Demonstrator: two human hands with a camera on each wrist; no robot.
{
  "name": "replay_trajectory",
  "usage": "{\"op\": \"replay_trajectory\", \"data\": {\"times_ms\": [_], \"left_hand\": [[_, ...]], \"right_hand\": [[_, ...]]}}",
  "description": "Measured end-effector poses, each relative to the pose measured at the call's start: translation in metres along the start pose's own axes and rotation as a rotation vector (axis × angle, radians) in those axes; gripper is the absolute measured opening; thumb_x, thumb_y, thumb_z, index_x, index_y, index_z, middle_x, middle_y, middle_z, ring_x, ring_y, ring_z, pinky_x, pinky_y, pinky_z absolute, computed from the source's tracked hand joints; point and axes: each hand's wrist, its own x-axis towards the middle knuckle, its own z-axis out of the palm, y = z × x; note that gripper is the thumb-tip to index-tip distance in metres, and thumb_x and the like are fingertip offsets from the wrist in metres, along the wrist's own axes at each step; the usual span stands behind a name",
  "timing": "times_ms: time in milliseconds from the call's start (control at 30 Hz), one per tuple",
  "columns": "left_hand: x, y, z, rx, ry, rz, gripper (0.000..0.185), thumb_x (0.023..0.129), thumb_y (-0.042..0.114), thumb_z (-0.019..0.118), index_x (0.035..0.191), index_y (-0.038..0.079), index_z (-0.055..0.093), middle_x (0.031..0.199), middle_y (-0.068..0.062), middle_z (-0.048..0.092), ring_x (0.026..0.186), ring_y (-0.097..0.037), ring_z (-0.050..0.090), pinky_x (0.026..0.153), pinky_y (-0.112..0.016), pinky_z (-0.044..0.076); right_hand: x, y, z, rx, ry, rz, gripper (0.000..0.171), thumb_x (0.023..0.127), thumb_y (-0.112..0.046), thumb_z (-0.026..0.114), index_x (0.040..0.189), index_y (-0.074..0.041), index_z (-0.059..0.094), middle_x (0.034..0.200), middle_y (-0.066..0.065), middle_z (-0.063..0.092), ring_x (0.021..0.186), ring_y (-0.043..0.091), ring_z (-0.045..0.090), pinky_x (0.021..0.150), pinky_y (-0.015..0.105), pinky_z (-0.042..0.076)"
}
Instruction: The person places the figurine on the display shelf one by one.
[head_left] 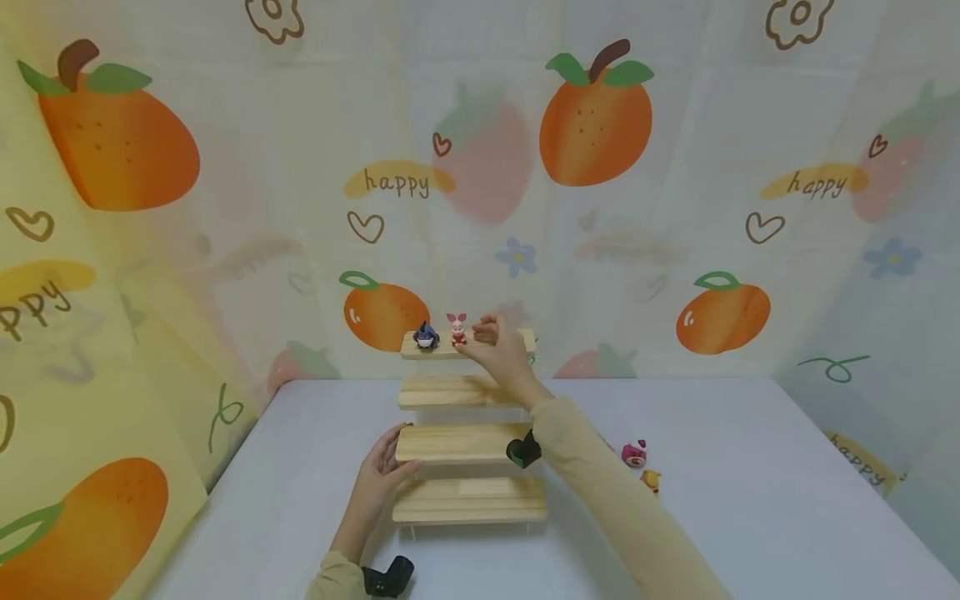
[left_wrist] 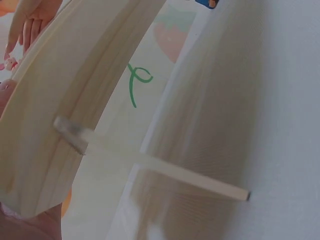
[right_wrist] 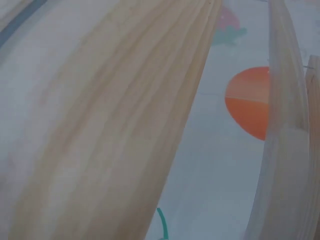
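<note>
A four-step wooden stand sits mid-table in the head view. On its top step are a blue-grey figurine and a pink piglet figurine. My right hand hovers just right of the piglet with loosely extended fingers; I cannot tell if it touches. In the left wrist view these fingers hang straight above the pink figurine. My left hand grips the left end of the second-lowest step, thumb under the plank. The left wrist view shows the plank's underside and a clear support rod.
On the white table, right of my right sleeve, lie a pink bear figurine and a small yellow figurine. A fruit-print cloth walls the table at back and sides. The right wrist view is filled by a wooden plank.
</note>
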Motion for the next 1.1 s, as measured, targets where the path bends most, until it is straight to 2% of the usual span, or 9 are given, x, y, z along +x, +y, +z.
{"op": "replay_trajectory", "data": {"times_ms": [200, 333, 433, 567, 767, 900, 967, 1100], "left_hand": [[0.0, 0.002, -0.001, -0.027, -0.011, -0.017, 0.07, 0.074, 0.003, 0.071, 0.134, 0.002, 0.034, 0.138, -0.012, 0.034, 0.123, -0.021, 0.035, 0.093, -0.019, 0.035], [-0.002, 0.0, -0.002, -0.053, -0.023, -0.024, 0.07, 0.074, 0.0, 0.07, 0.134, 0.001, 0.034, 0.138, -0.013, 0.034, 0.119, -0.02, 0.04, 0.093, -0.022, 0.037], [-0.002, -0.002, -0.002, -0.035, -0.02, -0.023, 0.07, 0.074, 0.002, 0.071, 0.134, 0.002, 0.035, 0.138, -0.013, 0.034, 0.12, -0.021, 0.04, 0.093, -0.021, 0.036], [-0.001, -0.001, -0.002, -0.007, -0.01, -0.018, 0.07, 0.073, 0.006, 0.073, 0.133, 0.004, 0.037, 0.138, -0.011, 0.035, 0.122, -0.022, 0.037, 0.094, -0.02, 0.035], [-0.001, 0.0, -0.002, -0.018, -0.011, -0.011, 0.069, 0.073, 0.004, 0.072, 0.132, 0.005, 0.037, 0.137, -0.011, 0.035, 0.121, -0.023, 0.039, 0.092, -0.022, 0.038], [-0.002, 0.001, -0.002, -0.019, -0.013, -0.017, 0.071, 0.073, 0.006, 0.073, 0.134, 0.003, 0.035, 0.137, -0.012, 0.035, 0.12, -0.024, 0.039, 0.092, -0.022, 0.038], [-0.002, 0.002, -0.001, -0.019, -0.014, -0.022, 0.072, 0.073, 0.006, 0.073, 0.134, 0.002, 0.034, 0.138, -0.013, 0.035, 0.121, -0.025, 0.038, 0.093, -0.023, 0.037], [-0.003, 0.003, -0.001, -0.022, -0.007, -0.03, 0.073, 0.073, 0.005, 0.073, 0.134, 0.001, 0.034, 0.138, -0.013, 0.035, 0.12, -0.024, 0.039, 0.092, -0.022, 0.038]], "right_hand": [[-0.006, 0.003, -0.008, 0.072, -0.017, -0.031, 0.05, 0.075, -0.009, 0.073, 0.112, 0.005, 0.042, 0.108, 0.022, 0.056, 0.099, 0.035, 0.055, 0.079, 0.028, 0.049], [-0.018, -0.013, -0.015, 0.047, -0.02, -0.06, 0.047, 0.076, -0.004, 0.071, 0.111, 0.008, 0.042, 0.107, 0.024, 0.056, 0.099, 0.037, 0.054, 0.082, 0.033, 0.048], [-0.022, -0.012, -0.018, 0.032, -0.016, -0.079, 0.047, 0.075, -0.003, 0.071, 0.11, 0.01, 0.042, 0.107, 0.026, 0.056, 0.098, 0.036, 0.055, 0.083, 0.035, 0.048], [-0.016, 0.009, -0.02, 0.055, -0.003, -0.106, 0.05, 0.073, -0.008, 0.074, 0.11, 0.007, 0.044, 0.106, 0.025, 0.057, 0.096, 0.033, 0.057, 0.08, 0.031, 0.05], [-0.018, 0.013, -0.026, 0.056, 0.005, -0.105, 0.049, 0.072, -0.009, 0.075, 0.108, 0.004, 0.044, 0.105, 0.022, 0.058, 0.094, 0.031, 0.058, 0.079, 0.027, 0.049], [-0.021, 0.013, -0.03, 0.05, -0.015, -0.089, 0.051, 0.072, -0.009, 0.075, 0.109, 0.005, 0.044, 0.106, 0.021, 0.058, 0.094, 0.03, 0.058, 0.082, 0.034, 0.048], [-0.023, 0.013, -0.032, 0.07, -0.026, -0.098, 0.05, 0.072, -0.006, 0.074, 0.109, 0.008, 0.043, 0.106, 0.023, 0.057, 0.094, 0.034, 0.057, 0.083, 0.041, 0.047], [-0.025, 0.015, -0.033, 0.085, -0.031, -0.16, 0.048, 0.072, 0.001, 0.073, 0.109, 0.011, 0.043, 0.104, 0.028, 0.056, 0.093, 0.039, 0.056, 0.084, 0.048, 0.044]]}}
